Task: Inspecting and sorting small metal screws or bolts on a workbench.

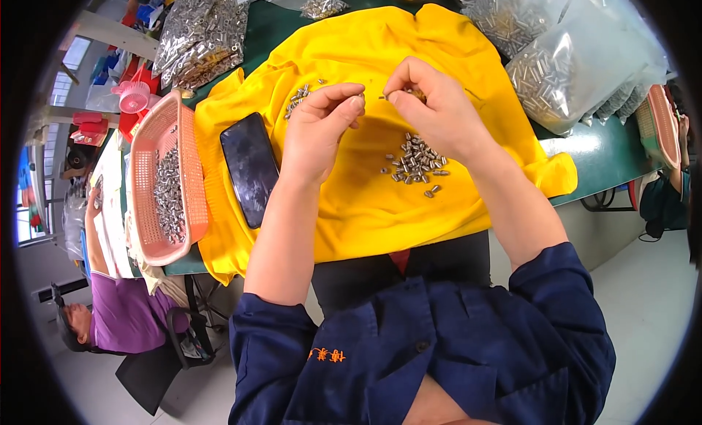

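Above the yellow cloth: left hand pinched, right hand grasping a small metal pin; pile of pins below, black phone beside.

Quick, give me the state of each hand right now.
Left hand: fingers pinched shut; anything held cannot be told.
Right hand: pinched shut on a small metal part.

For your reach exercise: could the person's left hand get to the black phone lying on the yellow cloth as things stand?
Probably yes. The phone lies flat on the yellow cloth just left of the left hand, with nothing between them, though the fingers are pinched together over the cloth.
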The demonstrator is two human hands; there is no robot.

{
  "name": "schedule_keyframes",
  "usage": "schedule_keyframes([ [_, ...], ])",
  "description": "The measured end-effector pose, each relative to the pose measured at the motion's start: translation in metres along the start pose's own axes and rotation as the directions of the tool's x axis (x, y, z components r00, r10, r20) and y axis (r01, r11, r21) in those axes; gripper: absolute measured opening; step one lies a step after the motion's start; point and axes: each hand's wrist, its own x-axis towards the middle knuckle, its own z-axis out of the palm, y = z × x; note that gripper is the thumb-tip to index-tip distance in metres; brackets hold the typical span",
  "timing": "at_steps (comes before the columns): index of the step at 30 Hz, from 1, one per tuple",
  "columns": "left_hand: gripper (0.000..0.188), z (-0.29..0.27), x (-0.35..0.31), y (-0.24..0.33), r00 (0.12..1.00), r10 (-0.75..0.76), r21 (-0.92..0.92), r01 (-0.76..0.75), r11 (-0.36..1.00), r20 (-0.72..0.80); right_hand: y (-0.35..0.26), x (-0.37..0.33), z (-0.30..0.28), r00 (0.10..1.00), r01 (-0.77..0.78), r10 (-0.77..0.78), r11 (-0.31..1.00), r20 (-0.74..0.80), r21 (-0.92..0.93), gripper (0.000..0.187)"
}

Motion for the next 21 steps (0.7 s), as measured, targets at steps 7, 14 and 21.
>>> schedule_keyframes([
  [7, 0.012, 0.005, -0.003, 0.002, 0.979, -0.179, -0.395, 0.204, 0.896, 0.101, 0.003, -0.001, 0.003, 0.999, -0.029, 0.022, 0.982, 0.042, 0.185, 0.005],
  [14, 0.012, 0.007, -0.001, 0.000, 0.978, -0.147, -0.392, 0.193, 0.899, 0.145, -0.004, -0.003, 0.002, 0.999, -0.012, 0.004, 0.988, 0.054, 0.152, 0.005],
  [21, 0.009, 0.009, -0.003, -0.001, 0.998, -0.056, -0.204, 0.061, 0.977, 0.031, -0.003, -0.008, 0.013, 0.977, 0.197, -0.211, 0.933, -0.014, -0.300, 0.006],
])
